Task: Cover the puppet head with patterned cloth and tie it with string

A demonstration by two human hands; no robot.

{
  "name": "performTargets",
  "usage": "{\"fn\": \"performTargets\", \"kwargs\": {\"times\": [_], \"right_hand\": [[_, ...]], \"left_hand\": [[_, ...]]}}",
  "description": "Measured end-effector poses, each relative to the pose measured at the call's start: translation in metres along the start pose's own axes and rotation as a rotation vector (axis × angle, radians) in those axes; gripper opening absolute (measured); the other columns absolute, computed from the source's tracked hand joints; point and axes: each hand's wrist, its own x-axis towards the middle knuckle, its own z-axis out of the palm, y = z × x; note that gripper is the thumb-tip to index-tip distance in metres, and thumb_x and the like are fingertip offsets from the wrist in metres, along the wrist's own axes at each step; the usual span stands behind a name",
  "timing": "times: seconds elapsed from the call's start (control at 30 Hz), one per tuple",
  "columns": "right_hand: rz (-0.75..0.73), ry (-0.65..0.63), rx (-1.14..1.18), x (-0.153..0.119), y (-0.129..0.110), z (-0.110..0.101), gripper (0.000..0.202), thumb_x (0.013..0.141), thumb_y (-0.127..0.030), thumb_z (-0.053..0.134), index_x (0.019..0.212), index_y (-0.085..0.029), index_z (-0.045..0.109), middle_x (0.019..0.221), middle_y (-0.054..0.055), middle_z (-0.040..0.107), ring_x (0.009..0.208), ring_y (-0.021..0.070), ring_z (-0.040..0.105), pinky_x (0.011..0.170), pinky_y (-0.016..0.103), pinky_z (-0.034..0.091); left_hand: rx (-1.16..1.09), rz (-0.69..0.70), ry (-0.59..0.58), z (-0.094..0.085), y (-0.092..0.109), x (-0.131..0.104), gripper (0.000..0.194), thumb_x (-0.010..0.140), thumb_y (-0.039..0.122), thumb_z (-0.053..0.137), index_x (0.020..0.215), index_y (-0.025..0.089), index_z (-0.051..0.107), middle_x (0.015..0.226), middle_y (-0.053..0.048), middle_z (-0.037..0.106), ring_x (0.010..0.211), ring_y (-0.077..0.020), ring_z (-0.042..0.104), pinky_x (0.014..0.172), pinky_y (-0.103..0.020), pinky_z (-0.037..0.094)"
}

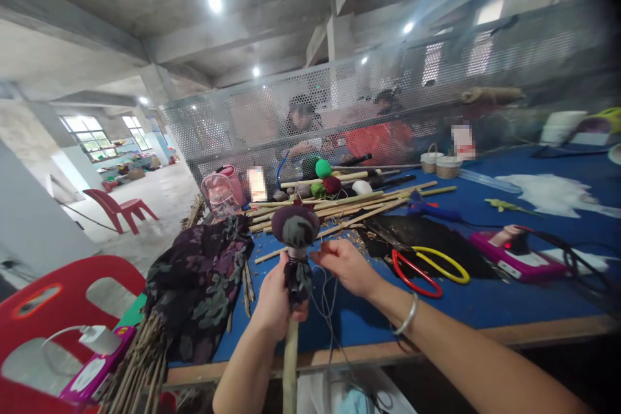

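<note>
Dark patterned fabric is wrapped into a round head (297, 228) on top of a pale wooden stick (290, 365). My left hand (275, 294) is closed around the gathered fabric just below that head. Thin grey string (328, 310) circles the neck of the bundle and hangs down over the table edge. To the right of the neck, my right hand (345, 265) is pinched on the string, its fingertips near the bundle. A bracelet is on the right wrist. More of the dark floral fabric (201, 278) lies to the left.
On the blue table (436, 310) are scissors (417, 272) with red and yellow handles, peeled sticks (339, 207), yarn balls (332, 185), a glue gun (431, 207) and a purple power strip (517, 259). Red chair (107, 265) at left. People sit behind the mesh panel (233, 123).
</note>
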Motion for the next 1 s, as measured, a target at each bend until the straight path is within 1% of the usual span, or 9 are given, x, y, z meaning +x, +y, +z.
{"fn": "performTargets", "kwargs": {"times": [0.17, 0.37, 0.47, 0.6, 0.67, 0.73, 0.83, 0.9, 1.0], "right_hand": [[-0.166, -0.087, -0.144, 0.016, -0.002, -0.01, 0.041, 0.073, -0.043, 0.055, 0.049, -0.019, 0.034, 0.05, -0.006, 0.026, 0.05, 0.0067, 0.023, 0.047, 0.022, 0.02], [-0.23, -0.07, -0.309, 0.018, -0.006, -0.023, 0.042, 0.076, -0.036, 0.055, 0.047, -0.018, 0.03, 0.048, -0.007, 0.026, 0.049, 0.0065, 0.024, 0.048, 0.023, 0.02], [-0.165, -0.211, -0.115, 0.024, -0.011, -0.028, 0.031, 0.075, -0.036, 0.055, 0.054, -0.015, 0.047, 0.052, -0.005, 0.039, 0.051, 0.0074, 0.032, 0.05, 0.022, 0.026], [-0.045, -0.303, 0.145, 0.043, -0.012, -0.036, 0.028, 0.069, -0.038, 0.064, 0.058, -0.015, 0.052, 0.05, -0.004, 0.048, 0.045, 0.006, 0.035, 0.046, 0.021, 0.027], [0.035, -0.231, 0.302, 0.052, -0.006, -0.037, 0.032, 0.064, -0.039, 0.069, 0.056, -0.016, 0.049, 0.048, -0.005, 0.047, 0.042, 0.0053, 0.036, 0.044, 0.02, 0.028], [0.102, -0.133, 0.478, 0.057, 0.005, -0.034, 0.038, 0.059, -0.039, 0.073, 0.054, -0.017, 0.044, 0.048, -0.005, 0.048, 0.042, 0.0061, 0.041, 0.044, 0.02, 0.031], [0.185, 0.014, 0.585, 0.061, 0.022, -0.025, 0.049, 0.052, -0.038, 0.079, 0.05, -0.018, 0.034, 0.043, -0.008, 0.041, 0.039, 0.0046, 0.037, 0.041, 0.018, 0.027], [0.226, 0.091, 0.574, 0.062, 0.03, -0.021, 0.052, 0.051, -0.039, 0.079, 0.05, -0.019, 0.031, 0.04, -0.01, 0.036, 0.037, 0.0037, 0.031, 0.039, 0.018, 0.022], [0.226, 0.157, 0.499, 0.063, 0.033, -0.02, 0.049, 0.055, -0.041, 0.076, 0.05, -0.019, 0.032, 0.042, -0.01, 0.033, 0.04, 0.0039, 0.026, 0.041, 0.019, 0.019]], "left_hand": [[-0.172, -0.22, -0.255, 0.0, 0.006, 0.005, 0.057, 0.065, 0.075, 0.049, 0.072, 0.019, 0.044, 0.04, 0.01, 0.032, 0.029, -0.0007, 0.013, 0.028, -0.014, 0.01], [-0.056, -0.065, -0.137, 0.002, -0.002, 0.007, 0.058, 0.062, 0.074, 0.053, 0.072, 0.018, 0.043, 0.045, 0.008, 0.039, 0.031, -0.0012, 0.022, 0.029, -0.014, 0.018], [-0.085, -0.04, -0.204, 0.005, 0.003, 0.009, 0.042, 0.058, 0.046, 0.071, 0.076, 0.02, 0.043, 0.044, 0.01, 0.038, 0.031, -0.0013, 0.021, 0.029, -0.013, 0.018], [-0.218, -0.235, -0.544, 0.009, 0.023, 0.035, 0.027, 0.054, 0.019, 0.062, 0.075, 0.019, 0.045, 0.042, 0.01, 0.035, 0.031, -0.0006, 0.013, 0.029, -0.012, 0.01], [-0.257, -0.348, -0.706, 0.008, 0.028, 0.055, 0.022, 0.055, 0.018, 0.058, 0.072, 0.019, 0.045, 0.042, 0.01, 0.034, 0.03, -0.0004, 0.009, 0.028, -0.012, 0.008], [-0.25, -0.419, -0.763, 0.004, 0.027, 0.076, 0.02, 0.055, 0.018, 0.058, 0.071, 0.019, 0.046, 0.042, 0.01, 0.034, 0.029, -0.0004, 0.01, 0.028, -0.013, 0.008], [-0.237, -0.465, -0.746, -0.006, 0.018, 0.095, 0.023, 0.053, 0.02, 0.062, 0.073, 0.016, 0.051, 0.047, 0.007, 0.041, 0.029, -0.0014, 0.021, 0.029, -0.014, 0.017], [-0.251, -0.443, -0.694, -0.012, 0.016, 0.098, 0.028, 0.055, 0.025, 0.066, 0.078, 0.014, 0.055, 0.056, 0.002, 0.051, 0.037, -0.005, 0.039, 0.036, -0.017, 0.032], [-0.279, -0.199, -0.456, -0.018, 0.029, 0.096, 0.038, 0.067, 0.042, 0.065, 0.093, 0.015, 0.058, 0.081, -0.005, 0.062, 0.065, -0.0144, 0.059, 0.057, -0.024, 0.046]]}}
